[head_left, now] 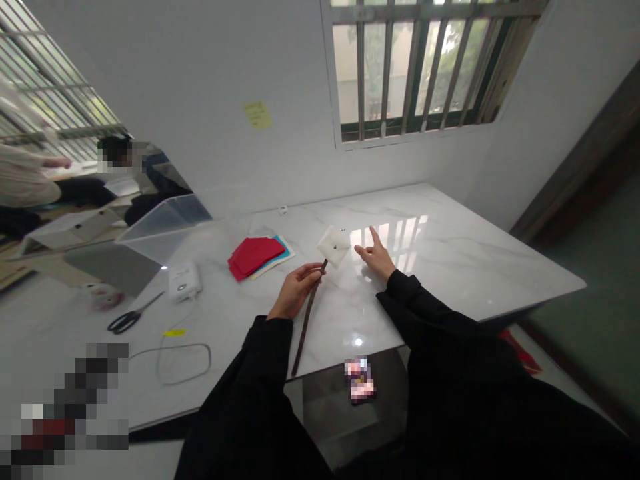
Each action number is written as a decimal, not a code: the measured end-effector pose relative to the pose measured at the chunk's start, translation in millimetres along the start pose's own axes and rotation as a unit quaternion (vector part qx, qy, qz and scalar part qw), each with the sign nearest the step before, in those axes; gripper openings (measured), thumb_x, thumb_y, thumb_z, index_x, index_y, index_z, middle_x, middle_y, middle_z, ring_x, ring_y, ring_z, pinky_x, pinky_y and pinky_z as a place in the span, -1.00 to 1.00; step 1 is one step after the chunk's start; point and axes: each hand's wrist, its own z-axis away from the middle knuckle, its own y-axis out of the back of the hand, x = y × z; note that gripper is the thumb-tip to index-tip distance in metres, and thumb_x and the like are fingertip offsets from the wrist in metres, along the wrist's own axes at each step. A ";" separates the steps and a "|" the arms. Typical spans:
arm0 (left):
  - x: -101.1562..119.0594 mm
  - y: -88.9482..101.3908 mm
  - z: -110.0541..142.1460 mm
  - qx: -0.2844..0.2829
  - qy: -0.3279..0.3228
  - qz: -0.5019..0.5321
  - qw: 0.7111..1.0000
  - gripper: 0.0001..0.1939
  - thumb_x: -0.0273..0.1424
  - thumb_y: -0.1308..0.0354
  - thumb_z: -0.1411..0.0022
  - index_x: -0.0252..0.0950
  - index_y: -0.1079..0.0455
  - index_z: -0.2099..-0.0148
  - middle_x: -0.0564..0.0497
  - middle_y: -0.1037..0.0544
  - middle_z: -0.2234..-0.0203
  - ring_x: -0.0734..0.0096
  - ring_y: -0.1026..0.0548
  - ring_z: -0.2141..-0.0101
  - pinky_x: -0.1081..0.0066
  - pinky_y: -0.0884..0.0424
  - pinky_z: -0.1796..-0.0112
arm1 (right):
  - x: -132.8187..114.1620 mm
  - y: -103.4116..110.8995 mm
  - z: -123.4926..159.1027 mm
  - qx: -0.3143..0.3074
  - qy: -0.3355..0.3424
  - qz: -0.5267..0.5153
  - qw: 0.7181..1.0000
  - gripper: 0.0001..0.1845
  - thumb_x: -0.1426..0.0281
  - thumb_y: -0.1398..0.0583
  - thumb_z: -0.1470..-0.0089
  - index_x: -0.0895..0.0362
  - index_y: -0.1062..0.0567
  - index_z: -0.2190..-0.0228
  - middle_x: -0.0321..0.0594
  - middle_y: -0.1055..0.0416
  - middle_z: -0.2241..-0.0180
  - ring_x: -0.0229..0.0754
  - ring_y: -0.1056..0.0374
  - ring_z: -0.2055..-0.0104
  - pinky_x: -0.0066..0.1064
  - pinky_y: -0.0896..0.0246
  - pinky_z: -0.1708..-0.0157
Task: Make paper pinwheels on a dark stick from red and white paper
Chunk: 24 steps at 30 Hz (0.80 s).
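Note:
Between the thumb and fingers of my left hand [299, 290] is a thin dark brown stick [307, 323], gripped near its upper end. It slants across the white table, with its lower end at the front edge. At the top of the stick is a white folded square [333, 245] with a dark spot at its centre, like a small pinwheel. My right hand [377, 259] is just right of the square, apart from it and holding nothing, its index finger stretched out and its thumb spread away. Red sheets [256, 257] lie left of the square, over blue and pale ones [280, 250].
On the left of the marbled table [450, 267] are black-handled scissors [131, 320], a white power strip [184, 281] and a looped cable [210, 363]. A clear plastic box [163, 230] stands behind them. A barred window [420, 73] is above. Other people are at the far left.

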 end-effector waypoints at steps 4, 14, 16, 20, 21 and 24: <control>-1.3 0.7 0.1 -0.012 -0.002 -0.014 1.000 -0.49 -0.16 -0.56 0.02 -0.29 -0.63 0.05 -0.14 -0.69 0.18 0.23 -0.60 0.18 0.30 -0.45 0.12 | -4.6 4.6 1.5 -0.045 0.050 0.082 0.994 -0.21 -0.24 -0.02 -0.27 0.17 -0.63 0.05 -0.32 -0.32 0.60 -0.16 -0.30 0.44 -0.34 -0.24 0.22; -0.1 0.3 -4.0 0.067 -0.019 0.036 0.997 -0.43 -0.17 -0.61 0.12 -0.31 -0.62 0.08 -0.12 -0.68 0.20 0.34 -0.56 0.24 0.33 -0.45 0.14 | -2.6 0.1 -3.6 -0.129 0.014 0.080 0.988 -0.13 -0.22 0.13 -0.34 0.14 -0.50 0.62 -0.28 -0.26 0.66 -0.25 -0.23 0.53 -0.36 -0.15 0.29; -0.2 -0.1 -3.7 0.063 -0.014 0.033 0.997 -0.42 -0.16 -0.61 0.13 -0.32 -0.62 0.08 -0.13 -0.68 0.21 0.31 -0.57 0.22 0.32 -0.45 0.13 | 1.2 -0.7 -5.0 -0.118 0.017 0.069 0.991 -0.20 -0.17 0.08 -0.35 0.17 -0.60 0.45 -0.31 -0.27 0.64 -0.25 -0.25 0.51 -0.38 -0.16 0.29; -0.6 -0.2 -3.1 0.040 -0.007 0.019 0.999 -0.44 -0.17 -0.60 0.12 -0.32 -0.62 0.08 -0.14 -0.68 0.18 0.24 -0.59 0.14 0.31 -0.45 0.11 | 8.4 -2.3 -8.1 -0.102 0.013 0.051 0.993 -0.37 -0.06 -0.05 -0.36 0.21 -0.61 0.05 -0.37 -0.31 0.62 -0.24 -0.29 0.50 -0.40 -0.21 0.30; -0.6 -0.2 -2.7 0.034 -0.006 0.014 0.999 -0.45 -0.17 -0.59 0.10 -0.31 -0.62 0.08 -0.14 -0.68 0.17 0.22 -0.59 0.12 0.31 -0.45 0.10 | 9.3 -2.9 -8.1 -0.098 0.002 0.045 0.994 -0.35 -0.04 -0.07 -0.35 0.23 -0.55 -0.08 -0.38 -0.33 0.61 -0.23 -0.31 0.49 -0.40 -0.23 0.28; 0.0 -0.2 -1.3 0.022 -0.004 0.001 1.000 -0.49 -0.17 -0.57 0.06 -0.29 -0.62 0.08 -0.14 -0.68 0.18 0.18 -0.60 0.11 0.29 -0.45 0.09 | 7.9 -3.3 -5.8 -0.073 -0.022 0.029 0.997 -0.12 -0.05 -0.10 -0.35 0.29 -0.16 -0.42 -0.38 -0.41 0.57 -0.18 -0.37 0.44 -0.36 -0.28 0.20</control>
